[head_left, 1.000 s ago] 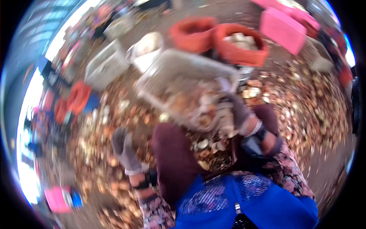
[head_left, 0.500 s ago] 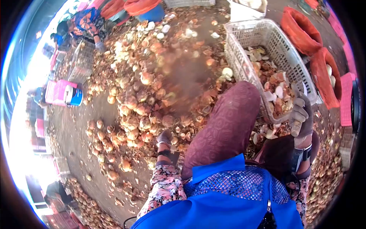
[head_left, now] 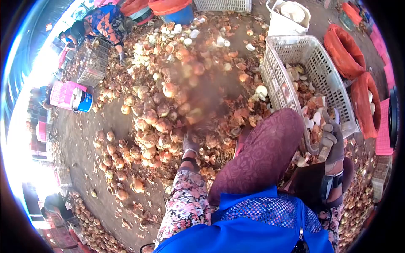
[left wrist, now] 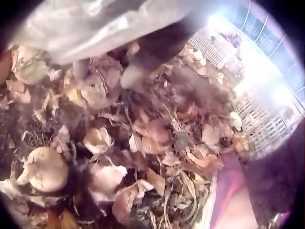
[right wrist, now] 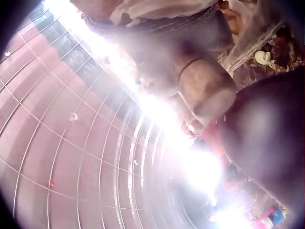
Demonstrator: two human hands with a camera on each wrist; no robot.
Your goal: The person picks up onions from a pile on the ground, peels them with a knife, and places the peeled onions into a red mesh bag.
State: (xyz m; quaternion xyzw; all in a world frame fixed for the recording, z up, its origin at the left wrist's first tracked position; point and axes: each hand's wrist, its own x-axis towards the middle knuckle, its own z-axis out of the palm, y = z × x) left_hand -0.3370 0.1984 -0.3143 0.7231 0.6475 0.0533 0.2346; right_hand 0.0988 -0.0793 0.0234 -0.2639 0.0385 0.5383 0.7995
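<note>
In the head view my gloved left hand (head_left: 190,143) reaches into a heap of brown-skinned onions (head_left: 149,116). Up close in the left wrist view, its fingertips (left wrist: 132,78) come down at either side of an onion (left wrist: 99,88); I cannot tell whether they grip it. Another onion (left wrist: 47,169) lies among loose skins nearby. My gloved right hand (head_left: 333,141) holds a knife by its wooden handle (head_left: 324,153), the pale blade pointing away beside the crate. The handle's rounded butt (right wrist: 209,90) sticks out of the fist in the right wrist view.
A white plastic crate (head_left: 276,69) with onion skins stands in front of my right knee. Beyond it are a white bucket (head_left: 289,21) and red net-lined containers (head_left: 344,50). Peeled onions (head_left: 185,36) lie farther out, where another person (head_left: 103,25) works beside a crate.
My left hand has moved forward from the heap's near edge in among the onions. The right hand still holds the knife by the crate. The head view has shifted slightly.
</note>
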